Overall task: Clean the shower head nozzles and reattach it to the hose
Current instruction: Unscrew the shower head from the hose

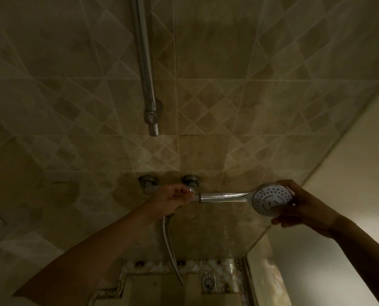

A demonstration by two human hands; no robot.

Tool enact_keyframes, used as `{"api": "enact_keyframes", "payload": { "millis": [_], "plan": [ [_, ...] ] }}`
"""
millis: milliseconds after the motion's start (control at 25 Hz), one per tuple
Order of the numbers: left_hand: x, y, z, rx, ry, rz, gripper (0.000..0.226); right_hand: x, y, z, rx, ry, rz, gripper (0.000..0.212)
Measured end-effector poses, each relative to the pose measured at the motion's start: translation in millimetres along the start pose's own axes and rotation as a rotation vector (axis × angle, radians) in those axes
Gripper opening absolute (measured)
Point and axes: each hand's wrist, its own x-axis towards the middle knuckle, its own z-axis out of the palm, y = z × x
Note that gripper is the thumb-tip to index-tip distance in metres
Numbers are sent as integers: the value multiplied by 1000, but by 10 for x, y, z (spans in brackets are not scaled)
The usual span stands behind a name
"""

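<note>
The right hand [303, 207] cups the round white spray face of the shower head [272, 200], fingers curled around its rim, with the nozzles turned toward the camera. From this grip the chrome handle runs level and away to the left, its long axis horizontal, to the left hand [173, 198], whose fingers pinch the hose nut [193, 193] at the handle's end. Below the left grip the metal hose [169, 246] hangs toward the floor drain [208, 283], and just behind it sit two wall fittings [192, 180].
</note>
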Motion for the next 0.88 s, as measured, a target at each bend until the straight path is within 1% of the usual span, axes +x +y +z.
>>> {"api": "enact_keyframes", "payload": {
  "millis": [80, 160, 240, 320, 360, 400, 480, 560, 680, 760, 800, 880],
  "plan": [
    [-19, 23, -2, -25, 2, 6, 7, 37, 55, 5, 253, 17, 21, 61],
    [-37, 28, 5, -47, -12, 11, 6, 79, 82, 64, 476, 77, 51, 57],
    [-48, 15, 11, -55, -19, 19, 9, 141, 106, 101, 547, 154, 30, 52],
    [-34, -17, -11, -87, -15, 10, 10, 167, 106, 73, 567, 136, 12, 69],
    [-26, -36, -34, -109, -10, 0, 9, 169, 103, 40, 559, 103, 21, 72],
    [-21, -48, -59, -128, -10, -5, 8, 154, 76, 22, 528, 54, 20, 71],
    [-9, -68, -106, -158, -29, -12, 14, 131, 55, -7, 433, -13, -22, 60],
    [-2, -75, -125, -180, -45, -21, 15, 114, 43, -5, 361, -16, -73, 51],
    [13, -104, -122, -236, -29, -50, 10, 125, 20, 23, 324, 50, -159, 54],
    [46, -159, -134, -264, -11, -61, 10, 165, 43, 15, 260, 130, -211, 70],
    [64, -179, -140, -258, 4, -64, 10, 189, 41, 13, 211, 172, -227, 75],
    [101, -167, -124, -209, 55, -56, 9, 211, -20, 30, 110, 258, -269, 68]
  ]
}}
